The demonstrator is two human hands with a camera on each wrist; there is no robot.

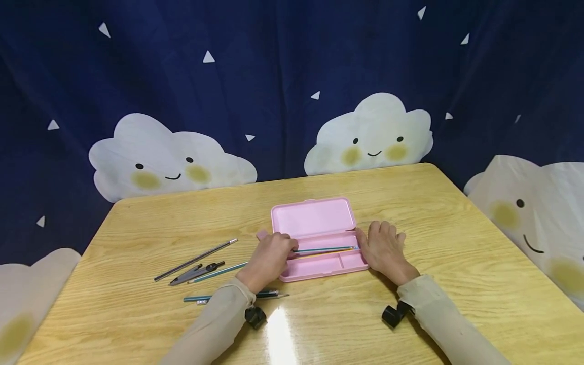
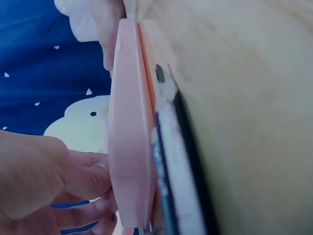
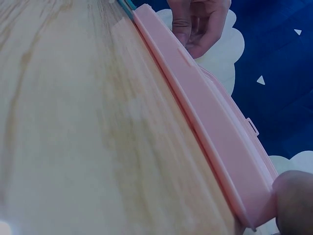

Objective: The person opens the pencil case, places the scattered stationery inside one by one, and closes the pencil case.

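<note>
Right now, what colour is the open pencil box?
The pencil box is pink; it shows best in the head view.

The pencil case (image 1: 313, 217) is coloured pink, the table (image 1: 438, 233) yellow-grained, and the navy curtain (image 1: 255, 76) patterned with white clouds (image 1: 371, 134) and triangles (image 1: 208, 58).

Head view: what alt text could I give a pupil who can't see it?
An open pink case sits on a table, with the left hand over its left end and the right hand touching its right end. Pencils lie inside; other pencils and a compass lie to the left. Behind hangs a blue cloud-print curtain.
</note>
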